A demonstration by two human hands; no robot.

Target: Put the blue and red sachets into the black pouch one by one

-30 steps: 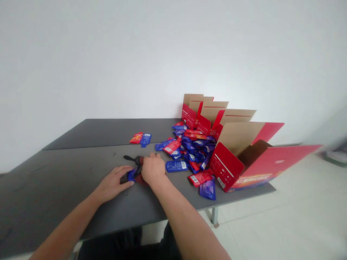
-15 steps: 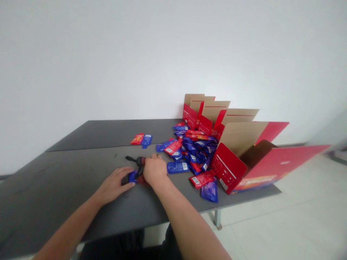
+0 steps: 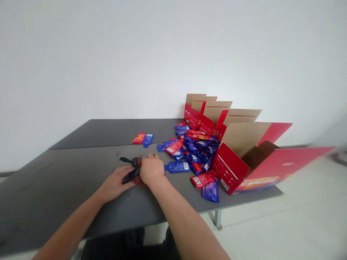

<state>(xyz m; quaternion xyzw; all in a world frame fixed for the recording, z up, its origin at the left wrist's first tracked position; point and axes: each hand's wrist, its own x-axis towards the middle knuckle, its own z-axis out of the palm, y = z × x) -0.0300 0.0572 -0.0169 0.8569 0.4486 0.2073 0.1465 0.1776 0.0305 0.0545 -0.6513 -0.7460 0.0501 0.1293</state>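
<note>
Head camera: A person's left hand (image 3: pixel 116 183) curls its fingers, pressed together, around a dark blue sachet (image 3: pixel 131 176) at a gray table (image 3: pixel 54 187), the sachet poking out at the hand's 1 o'clock. The right hand (image 3: pixel 151 169), a ring (image 3: pixel 154 155) on one finger, arches knuckles-up just beside it, fingers closed together over a reddish patch; whether it pinches anything cannot be told, the palm being hidden. A black-handled implement (image 3: pixel 129 160), too small and covered to identify, juts out at the right hand's 10 o'clock, touching both hands.

At 2 o'clock from the right hand lies a heap of blue and red sachets (image 3: pixel 196 148). A lone blue sachet (image 3: pixel 177 167) sits just off the right hand at 3 o'clock, between hand and heap. A red sachet (image 3: pixel 139 138) and a blue sachet (image 3: pixel 148 140) lie side by side at 11 o'clock. Open red cartons (image 3: pixel 230 168), tan inside, stand in a row at the heap's 3 o'clock, flaps spread, near the table's far end against a white wall (image 3: pixel 162 54).
</note>
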